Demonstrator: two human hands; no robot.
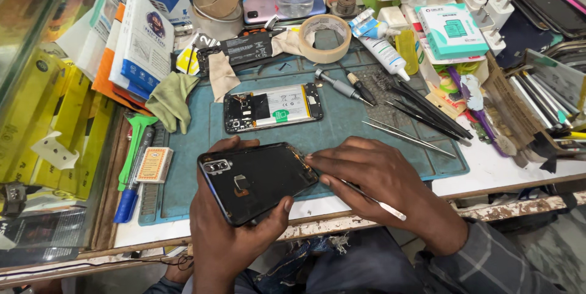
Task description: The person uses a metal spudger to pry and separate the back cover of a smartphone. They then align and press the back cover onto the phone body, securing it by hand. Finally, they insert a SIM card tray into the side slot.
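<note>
My left hand (229,242) holds a black phone back cover (256,179) from below, inner side up, over the near edge of the teal work mat (342,124). My right hand (378,178) grips a thin metal tool (375,199) with a white tip, its fingertips touching the cover's right corner. Beyond the cover lies an opened phone body (273,107) with its battery and boards showing, flat on the mat.
Tweezers (408,138) and screwdrivers (342,86) lie on the mat's right part. A tape roll (326,38), glue tube (386,55) and boxes crowd the back. A green cloth (172,100), a green pry tool (133,150) and a blue pen (131,193) sit left.
</note>
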